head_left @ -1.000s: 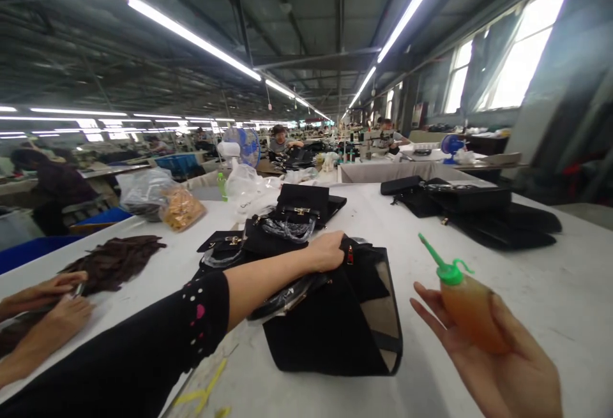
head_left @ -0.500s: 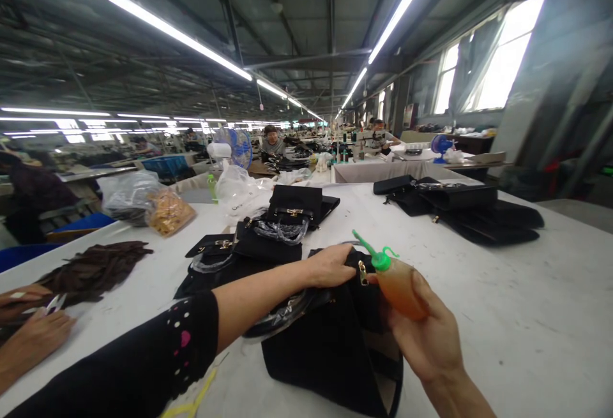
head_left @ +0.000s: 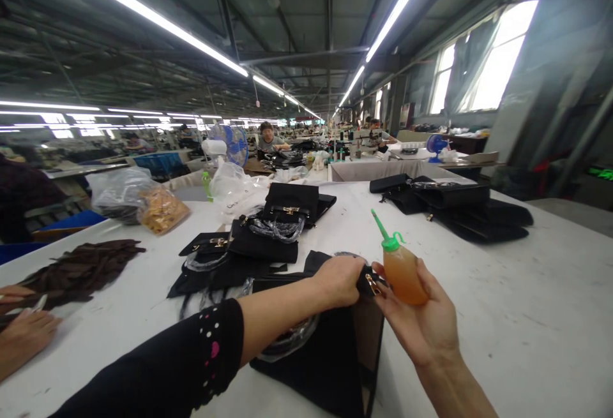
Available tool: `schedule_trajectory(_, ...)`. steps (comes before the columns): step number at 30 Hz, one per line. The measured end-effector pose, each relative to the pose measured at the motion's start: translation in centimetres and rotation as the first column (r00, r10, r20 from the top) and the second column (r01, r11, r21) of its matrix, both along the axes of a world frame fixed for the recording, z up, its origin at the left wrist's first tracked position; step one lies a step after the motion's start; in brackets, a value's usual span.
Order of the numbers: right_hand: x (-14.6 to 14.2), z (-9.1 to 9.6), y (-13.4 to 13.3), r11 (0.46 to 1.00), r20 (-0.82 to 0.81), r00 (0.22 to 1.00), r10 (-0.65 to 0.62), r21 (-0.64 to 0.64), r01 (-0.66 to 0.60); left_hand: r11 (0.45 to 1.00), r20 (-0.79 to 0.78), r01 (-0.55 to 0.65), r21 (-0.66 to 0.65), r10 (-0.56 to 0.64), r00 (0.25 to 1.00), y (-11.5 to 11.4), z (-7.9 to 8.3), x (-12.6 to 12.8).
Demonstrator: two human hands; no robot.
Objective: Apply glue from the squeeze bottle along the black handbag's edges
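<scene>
My right hand [head_left: 431,322] is wrapped round a squeeze bottle [head_left: 406,274] of orange liquid with a green cap and spout, held nearly upright above the table. Its fingertips also touch the black strap end with a gold metal clasp [head_left: 372,284]. My left hand [head_left: 341,279] is closed on the same black piece, just left of the clasp. Below both hands a black handbag [head_left: 318,360] lies on the table, its side facing me and its handle wrapped in clear plastic. My left forearm hides part of this bag.
More black handbags [head_left: 292,201] with gold fittings lie ahead, and another pile [head_left: 479,210] sits at the right. Brown strips [head_left: 90,265] and a bag of tan pieces [head_left: 164,209] are at the left. A co-worker's hands [head_left: 31,328] work at the left edge.
The bottle has turned from tilted to nearly upright, its spout rising. The clasp and both hands have shifted slightly right and down in view. The handbag sits a little further left.
</scene>
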State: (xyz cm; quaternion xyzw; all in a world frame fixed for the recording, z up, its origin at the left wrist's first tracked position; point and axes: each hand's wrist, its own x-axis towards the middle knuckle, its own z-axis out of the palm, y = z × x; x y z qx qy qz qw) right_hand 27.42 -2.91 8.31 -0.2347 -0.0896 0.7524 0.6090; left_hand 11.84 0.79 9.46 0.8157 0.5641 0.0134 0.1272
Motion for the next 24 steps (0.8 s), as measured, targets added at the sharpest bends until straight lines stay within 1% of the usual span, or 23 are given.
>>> schedule_trajectory(2,0.8,-0.4,-0.4,0.999,-0.002,0.999,0.048,-0.019,-0.048,0.999,-0.041,0.001,0.037,0.001,0.999,0.5,-0.9,-0.5)
schedule_trajectory(4,2.1,-1.0,-0.9,0.998,0.010,0.998,0.055,-0.023,-0.055,1.000,-0.069,0.006,-0.017,-0.007,0.998,1.2,-1.5,-1.0)
schedule_trajectory(6,3.6,-1.8,-1.4,0.999,0.046,0.999,0.027,-0.029,-0.025,0.997,-0.087,-0.004,-0.082,-0.003,0.996,2.0,-1.9,-1.4)
schedule_trajectory(8,5.4,-2.9,-2.0,0.998,0.133,0.991,0.009,-0.056,-0.001,0.990,-0.107,-0.025,-0.142,0.009,0.994,3.0,-2.6,-1.6)
schedule_trajectory(10,7.2,-4.3,-2.7,0.996,0.269,0.963,0.021,-0.085,0.002,0.976,-0.130,-0.048,-0.211,0.020,0.991,3.9,-3.6,-1.6)
schedule_trajectory(12,8.8,-6.1,-3.6,0.996,0.420,0.907,0.028,-0.092,0.012,0.958,-0.151,-0.069,-0.277,0.027,0.988,4.6,-4.9,-1.7)
schedule_trajectory(14,10.2,-7.8,-4.2,0.998,0.555,0.831,0.033,-0.058,-0.001,0.941,-0.160,-0.086,-0.329,0.034,0.987,4.9,-6.4,-1.8)
schedule_trajectory(17,11.3,-9.6,-4.7,0.997,0.718,0.695,0.048,0.009,-0.078,0.921,-0.149,-0.109,-0.375,0.056,0.987,4.8,-8.6,-2.2)
schedule_trajectory(20,11.5,-10.3,-4.5,0.991,0.804,0.593,0.045,0.038,-0.127,0.909,-0.110,-0.126,-0.398,0.089,0.990,4.5,-10.1,-2.6)
schedule_trajectory(24,10.9,-10.4,-3.6,0.977,0.875,0.482,0.048,0.058,-0.203,0.895,-0.058,-0.139,-0.424,0.126,0.990,4.6,-10.9,-3.2)
